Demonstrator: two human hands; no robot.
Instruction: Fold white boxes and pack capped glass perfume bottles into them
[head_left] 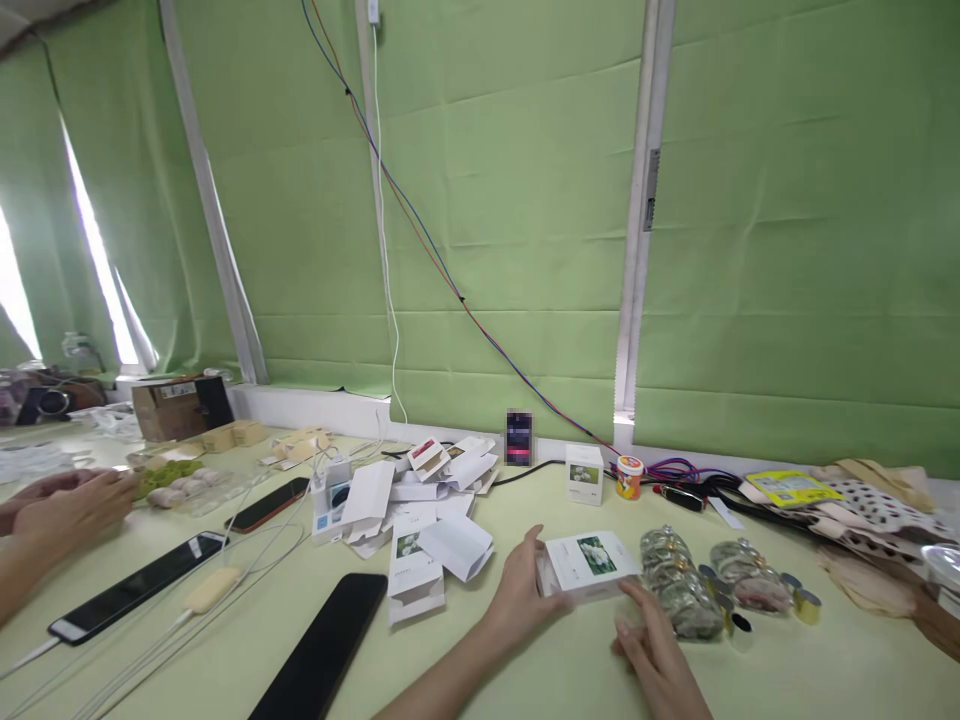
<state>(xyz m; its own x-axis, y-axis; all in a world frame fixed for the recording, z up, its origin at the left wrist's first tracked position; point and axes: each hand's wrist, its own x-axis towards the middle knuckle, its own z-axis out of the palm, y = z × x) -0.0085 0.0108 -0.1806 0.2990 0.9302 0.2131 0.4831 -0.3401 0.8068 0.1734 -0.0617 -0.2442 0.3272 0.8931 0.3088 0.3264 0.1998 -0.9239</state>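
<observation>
A small white carton (592, 562) with a flower picture on its top lies low over the table, in front of me. My left hand (521, 590) is closed around the carton's left end, thumb at the near edge and fingers behind. At the carton's right near corner, my right hand (649, 640) touches it with a fingertip, its other fingers curled under. Just right of the carton are clear-wrapped bundles (679, 590) of greenish items with several small gold-coloured caps (806, 605). A similar white carton (583, 474) stands upright behind.
Flattened or partly folded white cartons (416, 565) are heaped to the left. A large dark phone (322, 650), another phone (139, 588) and white cables lie nearer. Another person's hands (71, 510) work at far left. An orange tub (629, 478) and cables (682, 470) line the back.
</observation>
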